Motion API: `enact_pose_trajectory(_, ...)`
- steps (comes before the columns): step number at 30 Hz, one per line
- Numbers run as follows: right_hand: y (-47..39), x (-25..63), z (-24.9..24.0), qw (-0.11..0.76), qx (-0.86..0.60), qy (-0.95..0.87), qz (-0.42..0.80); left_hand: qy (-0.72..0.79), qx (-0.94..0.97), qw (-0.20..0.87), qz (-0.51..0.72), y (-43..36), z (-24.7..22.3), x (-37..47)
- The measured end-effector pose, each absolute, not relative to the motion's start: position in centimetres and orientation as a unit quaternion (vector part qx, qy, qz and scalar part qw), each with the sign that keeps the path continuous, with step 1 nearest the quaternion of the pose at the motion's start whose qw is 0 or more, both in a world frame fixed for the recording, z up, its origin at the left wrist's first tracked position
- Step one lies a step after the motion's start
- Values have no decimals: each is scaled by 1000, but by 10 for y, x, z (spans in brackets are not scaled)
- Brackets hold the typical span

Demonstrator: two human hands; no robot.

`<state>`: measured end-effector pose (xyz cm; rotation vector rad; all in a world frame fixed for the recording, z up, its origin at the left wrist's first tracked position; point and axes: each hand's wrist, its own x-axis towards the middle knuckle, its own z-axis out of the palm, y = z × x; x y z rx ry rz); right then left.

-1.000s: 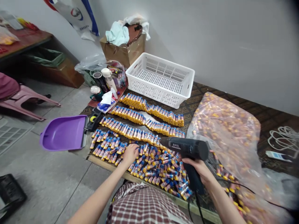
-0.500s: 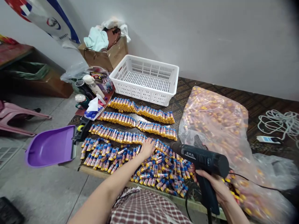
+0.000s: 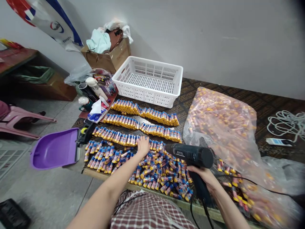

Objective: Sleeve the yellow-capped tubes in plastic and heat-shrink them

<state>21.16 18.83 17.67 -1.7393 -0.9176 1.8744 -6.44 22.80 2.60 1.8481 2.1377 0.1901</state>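
My right hand [image 3: 200, 173] is wrapped around the handle of a black heat gun [image 3: 190, 154]. Its nozzle points left, low over the right end of the nearest neat row of small printed tubes [image 3: 119, 137], which have blue tops and yellow bottoms. On that same row lies my left hand [image 3: 143, 147], its fingers stretched over the tubes and apparently pinching nothing. Between the row and the table's front edge, many loose tubes [image 3: 154, 173] lie jumbled. Two more neat rows, stacked tubes [image 3: 159, 130] and further stacked tubes [image 3: 162, 116], run behind.
A white perforated crate [image 3: 147, 95] stands behind the rows. To the right lies a big clear bag [image 3: 221, 117] filled with tubes, near a coiled white cable [image 3: 283, 124]. Bottles [image 3: 95, 87] and a purple dustpan [image 3: 56, 149] are at left. The heat gun's cord [image 3: 254, 183] trails right.
My left hand has slid a little left along the row. The heat gun in my right hand has also moved left, its nozzle now nearer my left hand.
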Motion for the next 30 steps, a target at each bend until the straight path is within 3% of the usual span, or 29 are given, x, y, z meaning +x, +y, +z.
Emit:
enact_pose_trajectory(9, 204, 158, 174, 179, -559, -379, 716, 708, 674, 187, 97, 132, 45, -80)
enact_pose_trajectory(17, 220, 113, 170, 126, -525, -425, 726, 797, 529, 153, 248, 74, 47, -140)
enact_pose_trajectory(23, 228, 63, 184, 151, -492, -436, 739, 833, 456, 118, 290, 38, 39, -186)
enact_pose_trajectory(30, 237, 4, 199, 118, -467, -456, 748, 852, 410, 118, 302, 13, 25, -218)
